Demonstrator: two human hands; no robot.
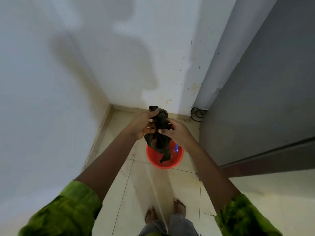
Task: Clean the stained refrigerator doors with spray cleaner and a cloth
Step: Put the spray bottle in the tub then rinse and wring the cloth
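Observation:
A dark, crumpled cloth (160, 132) hangs between both hands above a red bucket (177, 160) on the floor. My left hand (142, 124) grips the cloth's upper part, with the top end sticking out above the fingers. My right hand (175, 132) pinches the cloth from the right side. The lower end of the cloth dangles into the bucket's opening. The grey refrigerator (265, 103) stands at the right, its side and door edge in view. Something blue (176, 148) shows in the bucket by my right wrist; I cannot tell what it is.
White walls (68, 82) meet in a corner ahead, with small orange and dark specks near the refrigerator. A black cable (197, 113) coils on the floor by the refrigerator's back corner. My bare feet (165, 210) stand on pale floor tiles.

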